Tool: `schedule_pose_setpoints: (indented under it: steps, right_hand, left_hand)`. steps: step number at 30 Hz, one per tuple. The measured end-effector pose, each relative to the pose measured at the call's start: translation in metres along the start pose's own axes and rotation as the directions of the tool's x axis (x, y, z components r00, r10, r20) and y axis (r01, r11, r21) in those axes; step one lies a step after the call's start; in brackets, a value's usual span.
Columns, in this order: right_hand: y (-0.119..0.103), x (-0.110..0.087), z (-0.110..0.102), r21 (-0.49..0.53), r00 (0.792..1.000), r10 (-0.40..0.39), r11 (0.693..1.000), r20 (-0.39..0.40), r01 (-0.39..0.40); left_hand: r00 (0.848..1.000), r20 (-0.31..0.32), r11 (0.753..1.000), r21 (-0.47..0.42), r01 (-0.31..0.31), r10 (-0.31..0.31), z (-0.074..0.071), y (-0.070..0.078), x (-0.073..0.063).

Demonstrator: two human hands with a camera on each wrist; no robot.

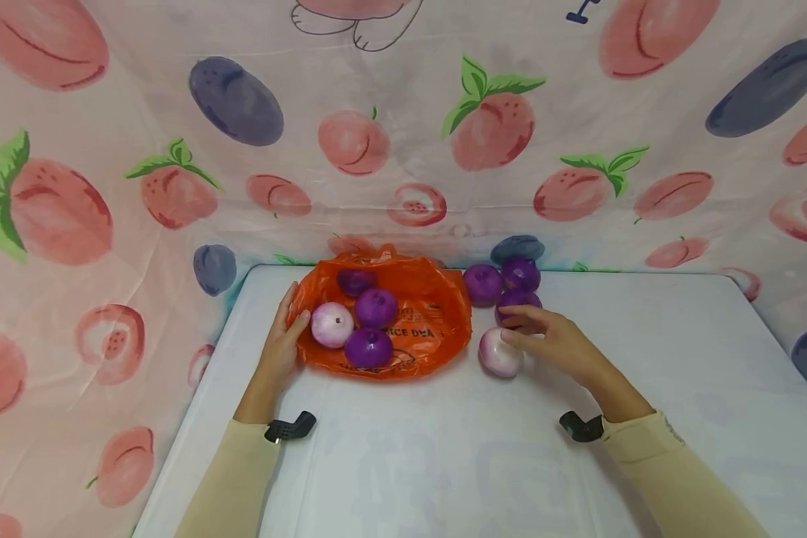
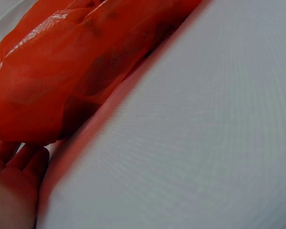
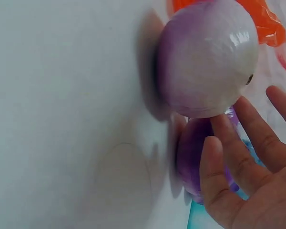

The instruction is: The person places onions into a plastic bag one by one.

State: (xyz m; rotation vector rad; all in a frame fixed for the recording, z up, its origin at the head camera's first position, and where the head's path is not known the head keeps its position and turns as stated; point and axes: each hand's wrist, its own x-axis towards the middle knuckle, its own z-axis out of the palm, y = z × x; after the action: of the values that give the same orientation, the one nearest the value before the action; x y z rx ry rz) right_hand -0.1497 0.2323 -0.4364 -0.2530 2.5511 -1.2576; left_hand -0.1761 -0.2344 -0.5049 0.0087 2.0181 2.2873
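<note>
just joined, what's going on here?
A person's left hand holds the side of an orange bag containing a pale onion and three purple onions. The right hand is at another pale onion on the white table, fingers not closed around it. Three more purple onions sit just beyond.

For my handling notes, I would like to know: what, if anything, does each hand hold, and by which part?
The left hand holds the orange bag by its left rim. The right hand, at the pale onion, grips nothing.
</note>
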Motion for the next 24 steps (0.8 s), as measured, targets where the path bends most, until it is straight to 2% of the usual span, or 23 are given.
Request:
schedule_pose_setpoints:
  steps: [7, 13, 24]
  right_hand:
    - [0.004, -0.003, 0.003, -0.035, 0.998, 0.020, 0.999, 0.053, -0.018]
    - [0.011, -0.003, 0.007, -0.011, 0.996, 0.013, 1.000, 0.084, -0.012]
    - [0.015, 0.001, 0.012, -0.030, 0.994, 0.017, 0.999, 0.105, -0.014]
  left_hand:
    - [1.000, -0.005, 1.000, 0.012, -0.001, 0.002, 0.001, 0.001, -0.001]
    - [1.000, -0.016, 1.000, 0.027, 0.016, -0.015, 0.001, 0.003, -0.002]
    - [1.000, -0.017, 1.000, 0.010, 0.014, -0.014, 0.001, 0.001, 0.000]
